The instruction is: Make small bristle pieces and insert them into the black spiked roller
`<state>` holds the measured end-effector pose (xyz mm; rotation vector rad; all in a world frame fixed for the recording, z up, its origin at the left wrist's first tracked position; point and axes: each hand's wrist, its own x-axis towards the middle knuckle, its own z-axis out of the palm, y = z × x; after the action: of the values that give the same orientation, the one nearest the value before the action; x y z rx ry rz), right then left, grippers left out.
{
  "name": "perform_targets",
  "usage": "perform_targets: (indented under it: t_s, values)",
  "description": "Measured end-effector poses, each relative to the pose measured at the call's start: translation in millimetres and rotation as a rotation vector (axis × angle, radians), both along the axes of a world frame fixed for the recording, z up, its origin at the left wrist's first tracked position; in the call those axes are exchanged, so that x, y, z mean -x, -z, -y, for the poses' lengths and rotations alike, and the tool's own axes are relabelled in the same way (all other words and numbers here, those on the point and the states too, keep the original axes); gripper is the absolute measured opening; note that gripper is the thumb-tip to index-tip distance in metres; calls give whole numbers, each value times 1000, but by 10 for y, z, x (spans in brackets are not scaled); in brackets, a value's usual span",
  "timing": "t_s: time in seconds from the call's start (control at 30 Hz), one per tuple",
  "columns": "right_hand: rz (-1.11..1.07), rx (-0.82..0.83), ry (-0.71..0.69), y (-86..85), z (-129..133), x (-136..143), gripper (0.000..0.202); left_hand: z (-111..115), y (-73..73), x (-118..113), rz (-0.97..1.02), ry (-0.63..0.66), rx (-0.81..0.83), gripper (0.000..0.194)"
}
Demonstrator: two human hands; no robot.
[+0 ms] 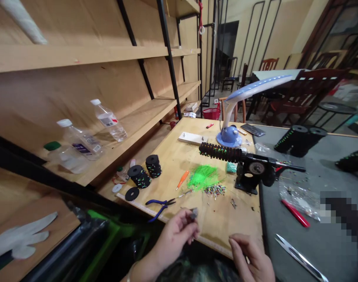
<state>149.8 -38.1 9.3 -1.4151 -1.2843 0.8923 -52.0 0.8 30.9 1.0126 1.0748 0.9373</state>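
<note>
My left hand (179, 231) is curled at the wooden tabletop's (226, 219) front edge, a small grey piece (193, 212) held at its fingertips, just beside the blue-handled pliers (164, 203). My right hand (251, 256) is loosely bent near the front right corner; whether it grips anything, I can't tell.

Glossy blue plastic lamp (229, 136), smooth pale wooden table (167, 156).
</note>
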Motion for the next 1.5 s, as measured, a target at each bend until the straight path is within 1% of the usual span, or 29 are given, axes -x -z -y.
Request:
perform_targets:
  t_s: [0.07, 0.13, 0.2, 0.27, 0.33, 0.43, 0.7, 0.83, 1.0, 1.2, 1.3, 1.37, 1.5]
  values:
    - [-71, 8, 47, -9, 8, 80, 35, 83, 45, -227, 88, 31, 96, 36]
    - [-169, 65, 64, 17, 15, 143, 38, 140, 96, -383, 155, 45, 194, 36]
    - [-268, 156, 36, 69, 16, 167, 41, 177, 137, -469, 190, 63, 262, 36]
    - [-352, 232, 2, 126, 15, 159, 43, 198, 164, -507, 200, 75, 282, 35]
    - [-411, 271, -16, 168, 15, 140, 45, 208, 182, -520, 193, 86, 275, 34]
    - [-450, 280, -15, 190, 16, 127, 43, 204, 197, -528, 162, 103, 255, 33]
    - [-451, 267, -7, 192, 0, 151, 42, 169, 177, -567, 85, 109, 112, 37]
    - [-468, 283, -7, 181, -3, 170, 42, 174, 162, -580, 58, 134, 120, 38]
    - [-486, 256, 36, 158, 18, 201, 42, 170, 173, -582, 89, 154, 125, 39]
    - [-586, 301, -38, 179, 17, 215, 42, 180, 201, -590, 124, 153, 123, 37]
    - [-605, 278, 9, 211, 19, 242, 40, 187, 204, -600, 126, 142, 123, 37]
    - [-593, 261, 30, 239, 21, 247, 39, 184, 210, -606, 124, 132, 126, 37]
    - [-473, 233, -22, 298, 21, 194, 38, 166, 240, -608, 109, 101, 134, 34]
